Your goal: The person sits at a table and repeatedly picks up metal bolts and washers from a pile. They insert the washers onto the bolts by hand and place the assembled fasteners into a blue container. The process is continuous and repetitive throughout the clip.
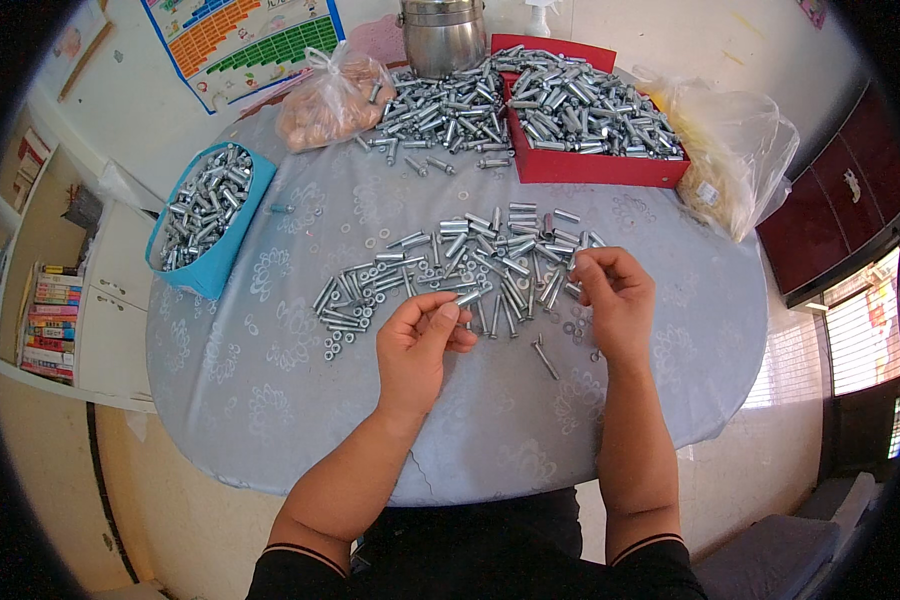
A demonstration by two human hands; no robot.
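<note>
My left hand (412, 350) pinches a short metal sleeve (468, 298) between thumb and fingers, over the near side of the loose hardware. To its right, my right hand (620, 305) is closed, thumb against fingertips; whatever it holds is too hidden to make out. Beneath and beyond both hands spread loose silver sleeves (517, 266), bolts (511, 296), nuts (331, 347) and washers (570, 328). One bolt (545, 357) lies apart from the pile, between my forearms.
A blue bin (238, 225) of anchor bolts stands at left, a red box (595, 168) of them at far right. Between lies a heap of bolts (440, 108) before a steel pot (442, 38). Plastic bags (335, 105) flank these. A grey cloth (290, 400) covers the table.
</note>
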